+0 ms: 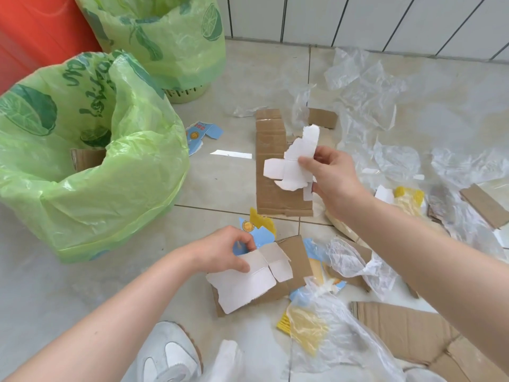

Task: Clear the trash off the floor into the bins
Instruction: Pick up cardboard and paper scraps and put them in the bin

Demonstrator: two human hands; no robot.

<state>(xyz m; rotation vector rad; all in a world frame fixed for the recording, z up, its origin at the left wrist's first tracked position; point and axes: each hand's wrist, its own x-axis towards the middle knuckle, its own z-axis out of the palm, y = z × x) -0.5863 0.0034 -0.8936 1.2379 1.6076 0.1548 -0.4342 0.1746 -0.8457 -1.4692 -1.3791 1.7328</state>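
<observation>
Paperboard is in both hands at once, which reads as sorting by material: each grip carries a white torn piece while the clear film is left lying. The right hand [334, 179], at about 2 o'clock from the centre of view, pinches a ragged white carton scrap [293, 164] between thumb and fingers, lifted clear above a long brown cardboard strip [271, 172] that lies flat on the tiled floor [220, 183]. The left hand [224, 250], near 6 o'clock, has closed thumb over fingers on a larger white carton flap [245, 282], which rests on a brown cardboard piece [296, 267]; whether that brown piece is also caught in the grip I cannot tell.

Two bins stand at 9 to 11 o'clock. The nearer bin [110, 194] is lined with a green lime-printed bag whose mouth sags open toward the hands, and a piece of brown cardboard [88, 158] shows inside it, so this looks like the paper bin and the likely destination for both white pieces. The farther bin [190, 93], also bagged in green, shows a pale slatted base; its contents are hidden from this angle. A red container [35, 34] sits behind them.

Most trash remains on the floor: crumpled clear plastic film [366, 86] spreads from 1 to 4 o'clock, a blue printed carton scrap [202, 135] lies just beside the nearer bin, and yellow-and-blue packaging [308, 326] under more film sits at 5 o'clock near a pale sneaker [172, 354]. The job looks far from finished.
</observation>
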